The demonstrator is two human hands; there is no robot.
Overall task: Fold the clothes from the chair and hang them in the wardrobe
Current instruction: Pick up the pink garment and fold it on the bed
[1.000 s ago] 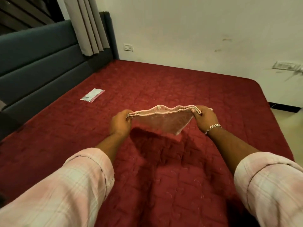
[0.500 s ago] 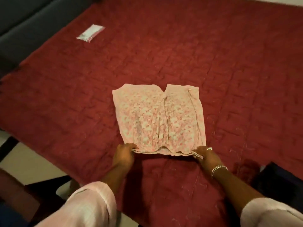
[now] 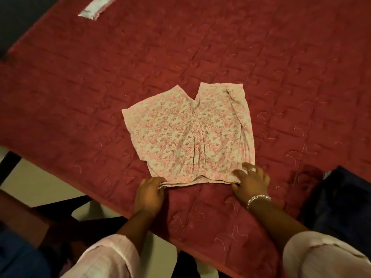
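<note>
**Folding step: floral shorts laid flat on the bed, both hands at the waistband.**

The floral shorts (image 3: 188,135) lie spread on the red quilted bed (image 3: 281,67), legs pointing away from the grip and waistband nearest the person. The left hand (image 3: 149,194) pinches the left waistband corner, fingers curled around the hem. The right hand (image 3: 251,181) covers the right waistband corner, fingers spread on top and thumb at the edge; whether it pinches the cloth or only presses it cannot be determined. The step in hand appears to be laying out and squaring the garment. The next move likely calls for a fold, lifting one side across the other with edges aligned. A white packet (image 3: 96,7) lies well beyond the grip, at the far left. No wardrobe is visible.
</note>
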